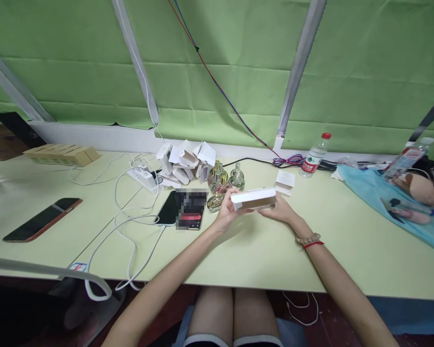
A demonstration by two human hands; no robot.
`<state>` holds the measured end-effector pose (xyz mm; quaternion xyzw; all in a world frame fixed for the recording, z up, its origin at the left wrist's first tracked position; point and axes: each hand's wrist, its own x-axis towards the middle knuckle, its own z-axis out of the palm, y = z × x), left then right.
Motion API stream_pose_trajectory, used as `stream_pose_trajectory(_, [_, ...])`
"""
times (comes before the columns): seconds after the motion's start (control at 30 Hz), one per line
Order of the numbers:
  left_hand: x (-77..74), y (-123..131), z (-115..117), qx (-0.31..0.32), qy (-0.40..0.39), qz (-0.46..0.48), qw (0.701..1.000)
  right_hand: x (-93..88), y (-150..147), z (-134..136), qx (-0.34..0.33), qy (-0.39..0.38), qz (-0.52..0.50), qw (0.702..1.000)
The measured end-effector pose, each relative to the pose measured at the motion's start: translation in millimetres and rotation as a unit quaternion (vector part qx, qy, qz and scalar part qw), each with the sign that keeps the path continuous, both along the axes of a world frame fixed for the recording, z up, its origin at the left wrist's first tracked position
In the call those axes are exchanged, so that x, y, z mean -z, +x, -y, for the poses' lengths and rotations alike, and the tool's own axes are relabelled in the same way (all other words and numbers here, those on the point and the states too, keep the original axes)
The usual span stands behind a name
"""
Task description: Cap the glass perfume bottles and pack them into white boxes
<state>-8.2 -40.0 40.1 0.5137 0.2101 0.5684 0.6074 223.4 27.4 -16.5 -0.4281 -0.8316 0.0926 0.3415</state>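
Note:
A white carton (253, 197) is held between my two hands above the table, its open side facing me and its inside looking brownish. My left hand (227, 210) grips its left end, and my right hand (279, 210) holds it from below at the right end. Several glass bottles, some with gold tops (222, 177), stand just beyond my left hand; one bottle (214, 203) lies close beside it. Behind my right hand is a small white box (285, 182). A heap of white cartons (188, 161) sits behind the phones.
Phones (191, 208) with white cables (133, 217) lie left of my hands, another phone (43, 220) farther left. Yellowish boxes (63, 154) are at the back left. A red-capped bottle (313, 156) and a blue cloth (376, 193) are on the right.

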Motion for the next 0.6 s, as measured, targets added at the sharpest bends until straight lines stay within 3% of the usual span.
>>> stream_pose_trajectory(0.17, [1.3, 1, 0, -0.011, -0.059, -0.001, 0.998, -6.5, 2, -1, 0.000, 0.000, 0.012, 1.000])
stream_pose_trajectory(0.47, [13.4, 4, -1, 0.043, -0.101, -0.027, 0.994, -9.9, 5, 2, -0.026, -0.026, -0.023, 0.999])
stream_pose_trajectory(0.6, [18.9, 5, -4, 0.051, -0.113, -0.055, 0.991, -13.8, 9, 0, 0.010, -0.014, -0.100, 0.995])
